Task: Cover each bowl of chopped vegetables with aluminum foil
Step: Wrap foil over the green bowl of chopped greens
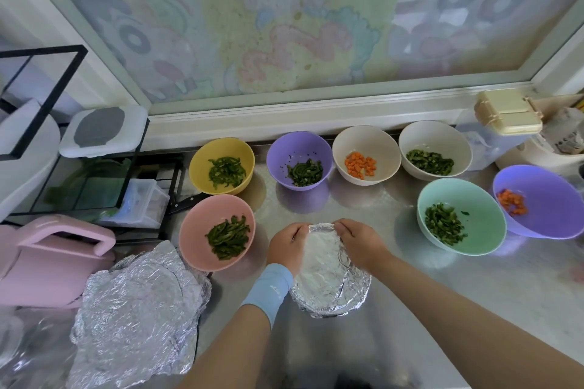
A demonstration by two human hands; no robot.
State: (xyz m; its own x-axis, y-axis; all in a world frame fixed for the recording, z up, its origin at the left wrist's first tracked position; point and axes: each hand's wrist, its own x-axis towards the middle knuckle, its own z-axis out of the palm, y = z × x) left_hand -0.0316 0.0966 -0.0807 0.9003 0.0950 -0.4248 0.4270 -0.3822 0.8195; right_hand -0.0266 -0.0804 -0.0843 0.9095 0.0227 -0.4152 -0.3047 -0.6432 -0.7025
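Head view: left hand (286, 245) and right hand (360, 241) pinch the foil (327, 268) at its far edge.

One head-worn wide-angle view looks down, close over the counter (363, 199), facing the window (252, 25).

- Steel counter (363, 205), shiny, running left to right below a window.
- Far row, left to right: yellow bowl (202, 164) of green strips, purple bowl (284, 151) of green strips, white bowl (366, 142) of diced carrot, second white bowl (433, 139) of green pieces.
- Pink bowl (202, 224) of green strips, nearer, on the left.
- Mint bowl (474, 208) of chopped greens, right; beside it a larger purple bowl (550, 199) with carrot.
- Foil-covered bowl (328, 275), near centre (contents hidden).
- Crumpled foil sheets (139, 309), near left edge.
- Clear container (486, 148), cream lid, far right.
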